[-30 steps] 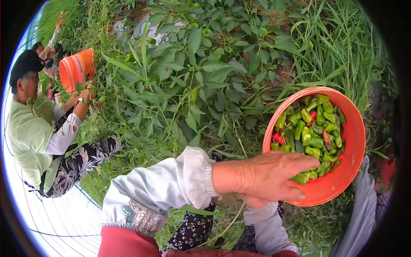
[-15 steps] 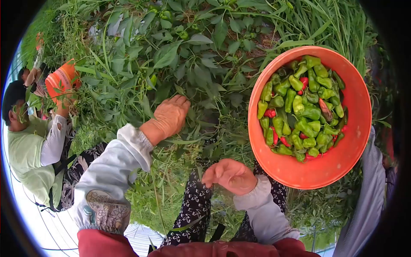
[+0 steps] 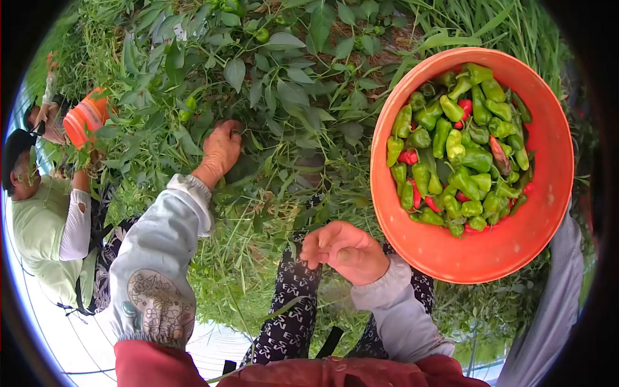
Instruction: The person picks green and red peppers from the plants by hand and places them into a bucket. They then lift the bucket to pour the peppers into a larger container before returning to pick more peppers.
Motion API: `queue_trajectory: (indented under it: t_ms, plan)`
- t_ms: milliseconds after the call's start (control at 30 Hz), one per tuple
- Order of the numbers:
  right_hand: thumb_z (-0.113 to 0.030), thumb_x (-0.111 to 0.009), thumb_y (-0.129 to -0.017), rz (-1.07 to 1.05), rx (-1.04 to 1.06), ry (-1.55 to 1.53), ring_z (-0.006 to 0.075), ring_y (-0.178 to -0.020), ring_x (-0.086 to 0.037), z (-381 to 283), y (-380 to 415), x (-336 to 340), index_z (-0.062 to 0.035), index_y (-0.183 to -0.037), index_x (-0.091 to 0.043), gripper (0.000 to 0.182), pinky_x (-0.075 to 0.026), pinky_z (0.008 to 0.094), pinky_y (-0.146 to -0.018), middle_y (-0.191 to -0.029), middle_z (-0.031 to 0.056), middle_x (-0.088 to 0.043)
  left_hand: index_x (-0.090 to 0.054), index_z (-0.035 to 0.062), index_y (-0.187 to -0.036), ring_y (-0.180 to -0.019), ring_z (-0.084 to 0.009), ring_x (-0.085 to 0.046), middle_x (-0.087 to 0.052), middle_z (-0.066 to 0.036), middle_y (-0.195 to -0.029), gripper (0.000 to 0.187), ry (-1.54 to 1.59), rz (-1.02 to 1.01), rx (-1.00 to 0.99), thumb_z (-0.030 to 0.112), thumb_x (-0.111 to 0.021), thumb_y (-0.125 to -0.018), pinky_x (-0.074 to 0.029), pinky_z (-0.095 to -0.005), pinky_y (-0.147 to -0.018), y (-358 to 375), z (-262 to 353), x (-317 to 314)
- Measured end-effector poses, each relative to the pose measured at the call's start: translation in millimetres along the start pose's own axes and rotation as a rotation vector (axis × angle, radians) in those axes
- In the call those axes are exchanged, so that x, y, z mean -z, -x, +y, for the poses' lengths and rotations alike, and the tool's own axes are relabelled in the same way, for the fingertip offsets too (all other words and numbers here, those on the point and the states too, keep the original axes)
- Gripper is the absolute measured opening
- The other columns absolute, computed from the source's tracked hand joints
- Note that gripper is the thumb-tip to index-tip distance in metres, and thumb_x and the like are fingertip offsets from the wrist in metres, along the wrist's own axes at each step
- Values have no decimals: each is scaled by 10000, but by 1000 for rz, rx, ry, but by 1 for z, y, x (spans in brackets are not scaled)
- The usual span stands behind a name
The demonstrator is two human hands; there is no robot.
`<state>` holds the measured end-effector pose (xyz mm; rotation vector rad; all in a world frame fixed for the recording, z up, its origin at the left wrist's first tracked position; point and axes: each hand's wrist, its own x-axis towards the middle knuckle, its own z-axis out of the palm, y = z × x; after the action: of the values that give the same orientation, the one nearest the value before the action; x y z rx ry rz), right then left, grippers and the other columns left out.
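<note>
My left hand (image 3: 222, 149) reaches into the leafy pepper plants (image 3: 284, 90), its fingers curled among the leaves. The fingertips are hidden, so what they grip cannot be made out. A green pepper (image 3: 188, 108) hangs just up and to the left of that hand. My right hand (image 3: 347, 253) is held above my knees, palm up, with loosely bent fingers apart and nothing visible in them. Beside it on the right is an orange bucket (image 3: 490, 261) holding many green peppers (image 3: 476, 159) and some red ones (image 3: 407, 157).
A co-worker in a light green shirt (image 3: 42, 232) is at the far left, close to another orange bucket (image 3: 86, 119). More green peppers (image 3: 262, 35) hang at the top. Tall grass (image 3: 509, 26) grows at upper right. My patterned trouser legs (image 3: 287, 309) are below.
My left hand has moved left and deeper into the leaves, its fingers now more curled. My right hand has risen slightly. The bucket appears larger and a little higher in view.
</note>
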<state>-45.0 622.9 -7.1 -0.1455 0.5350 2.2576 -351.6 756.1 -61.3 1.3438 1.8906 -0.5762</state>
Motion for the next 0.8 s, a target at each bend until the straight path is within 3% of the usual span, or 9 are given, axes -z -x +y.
queue_trajectory:
  t_ms: [67, 100, 167, 300, 333, 567, 633, 700, 800]
  plan:
    - [-160, -553, -877, -5, 9, -5, 212, -1088, -507, -2, -2, 3, -64, -1121, -504, 266, -411, 331, -878, -1163, 115, -529, -556, 63, -1145, -1040, -246, -547, -583, -161, -1105, 332, -651, 318, -208, 166, -531, -830, -428, -347, -878, -22, -53, -38]
    - [-151, -539, -883, 5, 20, -22, 219, -1090, -510, -1, 0, 4, -59, -1135, -499, 272, -415, 337, -882, -1171, 120, -527, -556, 63, -1145, -1040, -246, -547, -583, -161, -1105, 332, -650, 311, -206, 166, -531, -830, -428, -347, -878, -32, -67, -50]
    - [-167, -548, -874, 53, 25, -39, 245, -1079, -523, 2, 2, 3, -46, -1136, -487, 295, -426, 359, -869, -1163, 149, -520, -520, 72, -1192, -1087, -225, -498, -555, -161, -1150, 361, -362, -267, 90, 210, -531, -858, -401, -355, -905, -55, -90, -65]
    - [-176, -538, -877, 130, 10, -59, 280, -1080, -533, 1, 0, 5, -28, -1147, -466, 316, -440, 390, -851, -1169, 180, -509, -534, 74, -1189, -1014, -234, -539, -568, -118, -1136, 387, 195, -314, 137, 266, -536, -853, -421, -347, -861, -72, -95, -69]
    - [-176, -538, -877, 137, 8, -59, 280, -1080, -533, 1, 0, 5, -28, -1147, -466, 316, -440, 390, -851, -1169, 180, -509, -546, 64, -1168, -980, -212, -553, -584, -98, -1120, 379, 380, -203, 419, 257, -550, -842, -428, -336, -835, -59, -55, -62]
    - [-182, -513, -893, 130, 36, -100, 284, -1084, -530, 3, 0, 14, -28, -1176, -434, 331, -444, 398, -853, -1179, 170, -506, -588, 104, -979, -836, -200, -551, -609, -57, -896, 259, 685, -190, 482, 312, -526, -840, -430, -324, -734, -52, -55, -71]
    - [-184, -508, -896, 108, 43, -133, 283, -1081, -532, 3, -1, 17, -31, -1178, -432, 330, -444, 399, -855, -1178, 168, -505, -581, 129, -913, -775, -201, -539, -583, -35, -828, 219, 1034, 44, 540, 317, -497, -839, -428, -335, -698, -67, -78, -70]
    - [-185, -498, -901, 173, 50, -158, 279, -1070, -534, 3, -2, 16, -38, -1175, -435, 318, -446, 397, -854, -1167, 159, -507, -595, 138, -995, -804, -227, -566, -615, -50, -876, 250, 889, 87, 609, 306, -488, -843, -440, -367, -703, -78, -85, -60]
    - [-187, -491, -905, 194, 46, -151, 271, -1059, -536, 2, -2, 13, -41, -1175, -436, 312, -448, 393, -849, -1158, 147, -509, -597, 125, -1016, -852, -235, -570, -617, -70, -911, 276, 401, 108, 420, 311, -491, -843, -440, -374, -747, -82, -77, -53]
